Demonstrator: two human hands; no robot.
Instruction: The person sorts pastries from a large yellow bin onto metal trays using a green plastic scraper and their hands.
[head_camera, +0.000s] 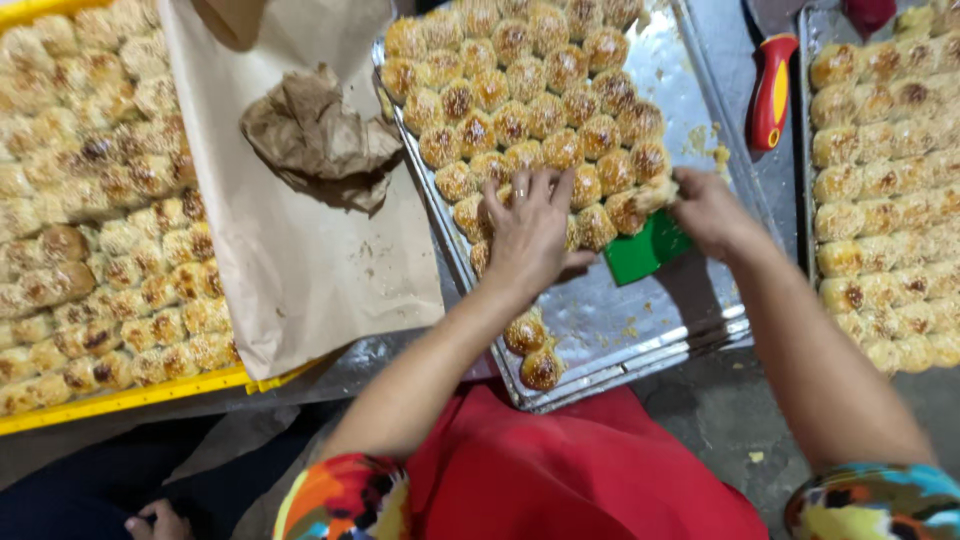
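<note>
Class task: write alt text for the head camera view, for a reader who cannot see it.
A person's left hand steadies a cluster of golden baked buns on a metal tray while the right hand slides a green scraper under them. More trays of buns flank it.

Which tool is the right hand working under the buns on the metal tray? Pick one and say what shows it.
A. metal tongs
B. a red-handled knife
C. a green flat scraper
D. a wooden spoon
C: the right hand holds a green scraper at the edge of the bun cluster on the metal tray, while the left hand rests on the buns; the red-handled tool lies untouched beside the tray.
</note>
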